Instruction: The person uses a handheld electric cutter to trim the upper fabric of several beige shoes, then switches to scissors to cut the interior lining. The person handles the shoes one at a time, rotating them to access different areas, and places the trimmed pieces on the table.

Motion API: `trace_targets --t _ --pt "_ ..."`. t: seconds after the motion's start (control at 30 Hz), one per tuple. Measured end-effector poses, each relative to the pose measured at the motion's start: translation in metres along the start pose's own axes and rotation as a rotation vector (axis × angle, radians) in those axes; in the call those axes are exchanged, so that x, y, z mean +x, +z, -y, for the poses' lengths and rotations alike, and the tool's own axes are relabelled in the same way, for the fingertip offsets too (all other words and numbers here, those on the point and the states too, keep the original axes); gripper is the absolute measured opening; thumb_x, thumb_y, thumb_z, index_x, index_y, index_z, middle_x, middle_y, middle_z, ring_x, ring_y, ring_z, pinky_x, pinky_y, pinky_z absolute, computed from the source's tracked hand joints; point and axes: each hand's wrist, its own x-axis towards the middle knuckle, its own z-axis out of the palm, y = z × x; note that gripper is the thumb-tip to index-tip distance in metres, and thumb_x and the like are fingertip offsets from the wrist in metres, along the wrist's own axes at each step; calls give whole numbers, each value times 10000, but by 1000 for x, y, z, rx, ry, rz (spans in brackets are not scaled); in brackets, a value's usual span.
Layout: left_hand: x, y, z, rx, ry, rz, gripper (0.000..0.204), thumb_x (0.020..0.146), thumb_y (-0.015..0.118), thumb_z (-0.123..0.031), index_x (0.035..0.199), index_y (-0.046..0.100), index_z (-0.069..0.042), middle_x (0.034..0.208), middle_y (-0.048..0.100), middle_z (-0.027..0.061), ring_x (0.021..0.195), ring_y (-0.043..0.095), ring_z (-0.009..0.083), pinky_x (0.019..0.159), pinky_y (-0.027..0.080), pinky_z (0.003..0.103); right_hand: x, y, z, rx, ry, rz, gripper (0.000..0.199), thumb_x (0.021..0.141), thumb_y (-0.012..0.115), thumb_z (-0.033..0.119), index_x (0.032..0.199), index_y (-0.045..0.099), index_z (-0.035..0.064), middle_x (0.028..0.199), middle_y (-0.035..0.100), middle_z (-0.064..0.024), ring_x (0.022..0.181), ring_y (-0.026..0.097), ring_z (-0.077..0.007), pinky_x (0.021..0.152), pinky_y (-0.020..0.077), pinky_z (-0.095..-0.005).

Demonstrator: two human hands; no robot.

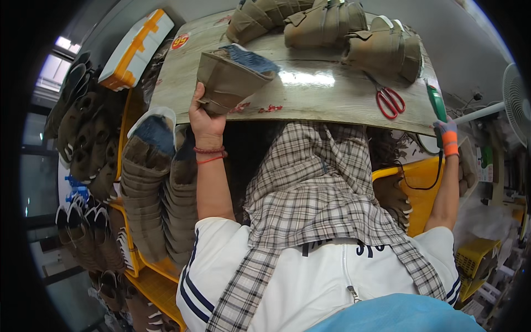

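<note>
My left hand (pixel 209 113) is closed around one end of a brown boot upper (pixel 229 83), held above the near left part of the table. Blue fleecy lining shows in the upper's opening. At the table's right edge my right hand (pixel 447 126), in a grey glove with an orange cuff, grips a green corded tool (pixel 437 102) shaped like electric clippers. Its narrow end points away from me, and a black cord loops down below the hand. Red-handled scissors (pixel 390 103) lie on the tabletop to the left of the tool.
More brown boot uppers (pixel 323 25) lie in nested stacks along the far side of the wooden table (pixel 326 99). Long nested stacks of uppers (pixel 145 193) stand at my left by yellow crates (pixel 152 285). Another yellow crate (pixel 417 180) is below right. A white fan (pixel 517 102) stands far right.
</note>
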Motion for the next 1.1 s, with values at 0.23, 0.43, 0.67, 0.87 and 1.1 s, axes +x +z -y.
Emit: trace_targets --t 0.23,0.43,0.67,0.87,1.1 --pt "-22 4 -11 -474 -385 238 383 946 502 -248 1231 521 7 1281 540 182 1198 506 329 1030 385 527 -131 39 111 548 -55 66 328 803 740 237 1029 607 39 673 592 -31 539 541 -105 492 425 -245" --pt "-10 2 17 -538 -561 229 373 958 462 -224 1237 501 19 1280 536 194 1190 510 336 1030 390 521 -231 117 217 -261 -903 -296 470 666 820 389 1002 655 104 734 651 -84 570 601 -218 558 489 -317" --pt "-5 -9 26 -597 -667 154 307 951 453 -179 1186 523 5 1256 549 187 1187 508 331 1018 406 515 -239 137 221 -420 -1044 -190 576 587 866 317 1054 640 68 819 660 -120 692 631 -289 630 509 -343" --pt "-12 -12 29 -567 -672 200 342 961 421 -179 1222 497 28 1275 525 222 1186 511 345 994 436 517 -242 144 221 -478 -1076 -226 542 595 854 353 1005 645 65 729 639 -124 609 610 -291 567 493 -344" --pt "-17 -3 28 -632 -715 170 338 966 396 -179 1208 500 33 1273 526 222 1185 513 347 997 430 525 -240 146 218 -457 -1101 -217 522 587 851 381 957 644 77 683 619 -109 575 590 -282 545 481 -338"
